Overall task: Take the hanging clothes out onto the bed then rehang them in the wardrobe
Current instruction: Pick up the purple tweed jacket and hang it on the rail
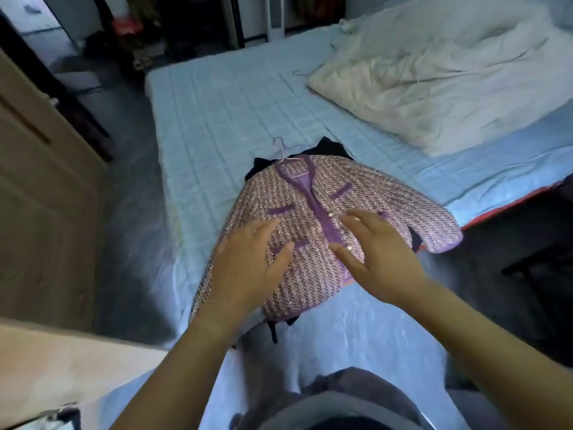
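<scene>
- Left hand [248, 268]: released, fingers spread, palm down over the left front panel of the purple tweed jacket [313, 218]; contact with the fabric likely but not certain.
- Right hand [375, 256]: released, fingers spread, palm down over the right front panel, just beside the purple button placket; nothing gripped.
- Jacket: laid flat, front up, on the bed [223, 113], directly under and beyond both hands; collar at the far end, hem at the near end.
- Hanger [283, 150]: pale, inside the jacket; hook protruding past the collar, beyond the left hand's fingertips.
- Dark garment [328, 147]: beneath the jacket, edges visible beyond the collar and below the hem, near the left wrist.
- White duvet [449, 72]: bunched on the far side of the bed, well apart from the right hand, beyond and to its right.
- Wooden door panel [40, 187]: left of the left hand, across a strip of dark floor.
</scene>
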